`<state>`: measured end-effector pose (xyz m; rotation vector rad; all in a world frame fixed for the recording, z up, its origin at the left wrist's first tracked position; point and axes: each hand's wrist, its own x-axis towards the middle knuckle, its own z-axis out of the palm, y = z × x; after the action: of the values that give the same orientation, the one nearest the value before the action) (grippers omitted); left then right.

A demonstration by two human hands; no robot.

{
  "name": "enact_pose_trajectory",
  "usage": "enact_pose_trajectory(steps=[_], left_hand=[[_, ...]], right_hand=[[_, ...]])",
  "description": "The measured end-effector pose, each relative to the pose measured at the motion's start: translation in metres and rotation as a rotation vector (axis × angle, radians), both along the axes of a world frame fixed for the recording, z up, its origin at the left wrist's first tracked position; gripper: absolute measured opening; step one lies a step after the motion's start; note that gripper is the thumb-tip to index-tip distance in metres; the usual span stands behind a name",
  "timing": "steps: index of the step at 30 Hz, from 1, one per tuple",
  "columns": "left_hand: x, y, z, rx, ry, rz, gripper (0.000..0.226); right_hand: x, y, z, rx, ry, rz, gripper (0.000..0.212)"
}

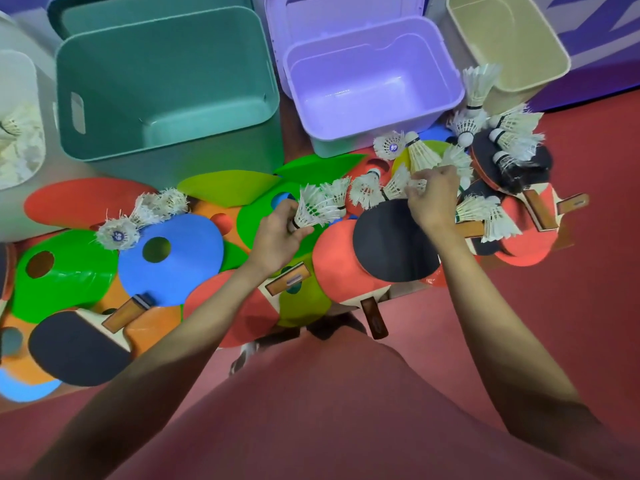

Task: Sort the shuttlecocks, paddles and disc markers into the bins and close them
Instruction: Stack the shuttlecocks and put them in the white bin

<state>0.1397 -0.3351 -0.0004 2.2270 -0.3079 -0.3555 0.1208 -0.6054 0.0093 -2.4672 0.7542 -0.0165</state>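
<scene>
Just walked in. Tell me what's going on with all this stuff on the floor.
A person is sorting sports gear. The left hand grips a stack of shuttlecocks, and the right hand is picking at more loose shuttlecocks in the pile. Paddles and coloured disc markers still lie scattered. The green bin and purple bin stand open and look empty; a white bin at far left already holds some shuttlecocks.

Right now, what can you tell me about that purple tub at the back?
The purple tub is a lilac plastic box, rectangular with rounded corners and a thick rolled rim. It stands upright and open, and nothing shows inside it. Its matching lid stands up behind it. It sits between the green bin and the beige bin, with shuttlecocks and disc markers heaped against its front.
</scene>
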Motion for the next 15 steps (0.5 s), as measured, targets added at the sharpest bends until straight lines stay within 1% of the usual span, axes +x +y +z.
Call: enact_pose_trajectory(steps=[2,3,5,6,7,8,9,12,15], left_hand=[[0.000,-0.005,-0.003,-0.009,0.012,0.009,0.034],[0.000,-0.007,-0.004,-0.017,0.021,-0.001,0.034],[0.000,-0.011,-0.004,-0.042,0.030,-0.021,0.033],[0.000,-0.013,-0.004,-0.050,0.036,-0.021,0.032],[0.000,-0.015,-0.002,-0.057,0.051,-0.021,0.030],[0.001,-0.017,-0.002,-0.060,0.061,-0.026,0.030],[0.001,-0.019,-0.002,-0.067,0.070,-0.027,0.031],[0.003,-0.022,0.001,-0.103,0.078,-0.047,0.035],[0.001,-0.021,0.005,-0.118,0.061,-0.090,0.043]], right_hand=[[0.000,-0.005,0.000,-0.027,-0.011,0.030,0.018],[-0.002,-0.006,0.002,-0.064,-0.070,0.033,0.017],[-0.010,-0.003,0.017,-0.115,-0.295,0.012,0.016],[-0.014,0.002,0.028,-0.075,-0.420,0.011,0.014],[-0.018,0.008,0.039,0.017,-0.526,0.032,0.013],[-0.022,0.015,0.048,0.123,-0.587,0.086,0.011],[-0.025,0.023,0.055,0.190,-0.604,0.174,0.010],[-0.027,0.045,0.054,0.189,-0.513,0.465,0.007],[-0.027,0.061,0.041,0.194,-0.407,0.610,0.015]])
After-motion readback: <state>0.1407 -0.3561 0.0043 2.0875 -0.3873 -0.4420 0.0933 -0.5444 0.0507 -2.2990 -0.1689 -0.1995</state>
